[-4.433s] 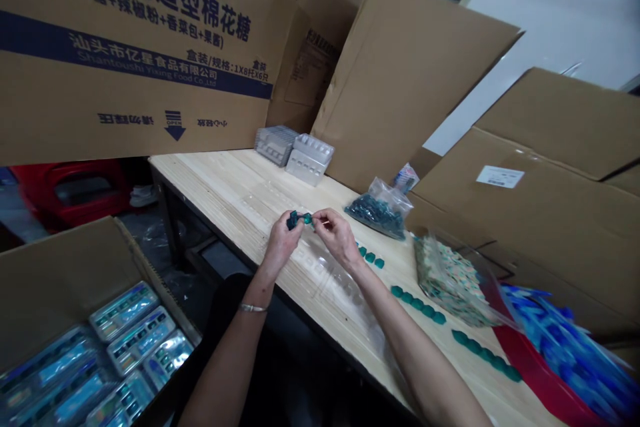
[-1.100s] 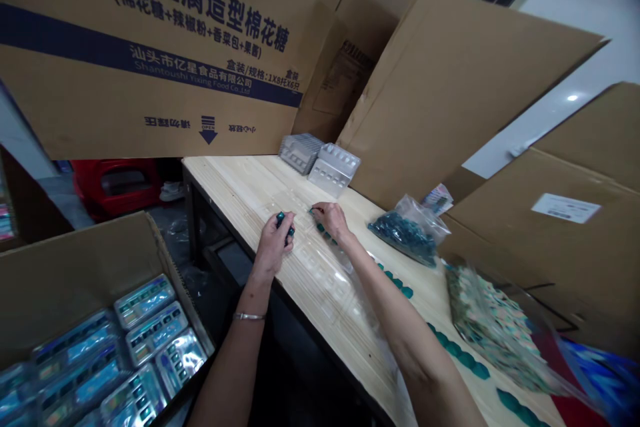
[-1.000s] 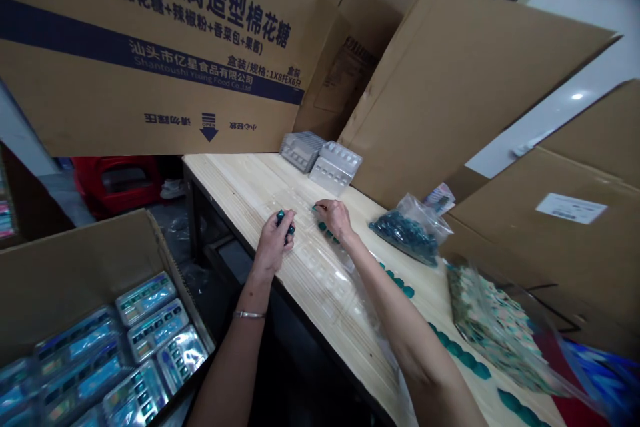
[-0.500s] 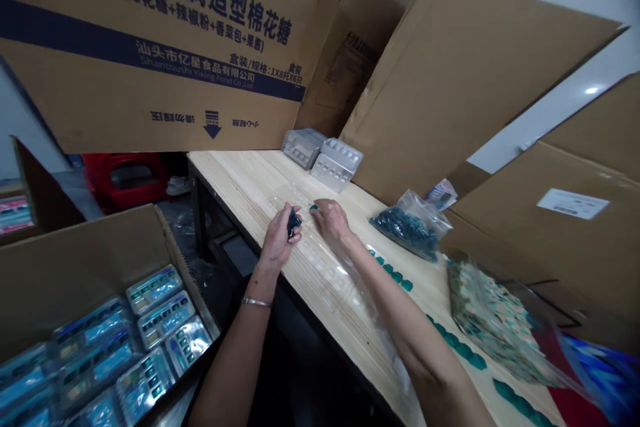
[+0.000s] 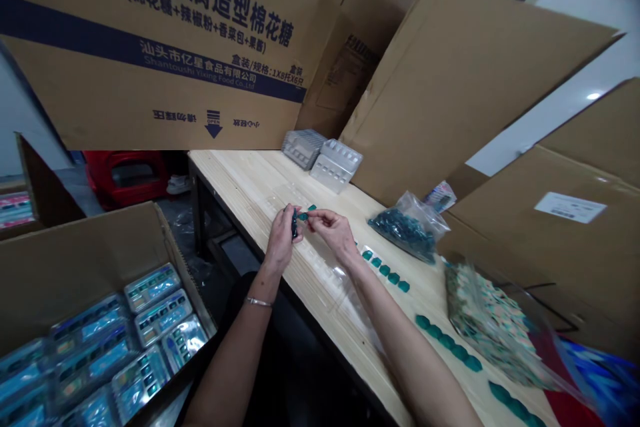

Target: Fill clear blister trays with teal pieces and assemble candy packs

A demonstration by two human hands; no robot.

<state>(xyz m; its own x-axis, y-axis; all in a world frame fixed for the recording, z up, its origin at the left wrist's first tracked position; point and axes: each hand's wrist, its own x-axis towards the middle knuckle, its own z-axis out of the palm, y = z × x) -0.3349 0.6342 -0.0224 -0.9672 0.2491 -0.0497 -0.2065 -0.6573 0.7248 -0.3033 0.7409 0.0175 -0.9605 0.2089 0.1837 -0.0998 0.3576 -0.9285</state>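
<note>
My left hand (image 5: 281,241) is closed around several dark teal gem-like pieces (image 5: 294,225), partly hidden by the fingers. Between the thumb and finger of my right hand (image 5: 337,235) is a single teal gem-like piece (image 5: 303,216), close beside the left fingertips. Just beyond, another teal piece (image 5: 313,207) lies at the far end of the clear plastic trays (image 5: 320,268), which are spread along the table under my hands. Rows of teal pieces (image 5: 385,270) run down the table to the right of my right forearm.
Stacked clear trays (image 5: 336,165) stand at the table's (image 5: 225,170) far end. To the right lie a bag of dark teal pieces (image 5: 407,227) and a bag of pale mixed pieces (image 5: 493,320). An open carton (image 5: 173,240) of blue packs is at lower left; tall cardboard (image 5: 190,100) walls the back.
My right hand has drawn back from the tray's far end and come close to my left hand, with a teal piece now between its fingers. One teal piece is left behind at the tray.
</note>
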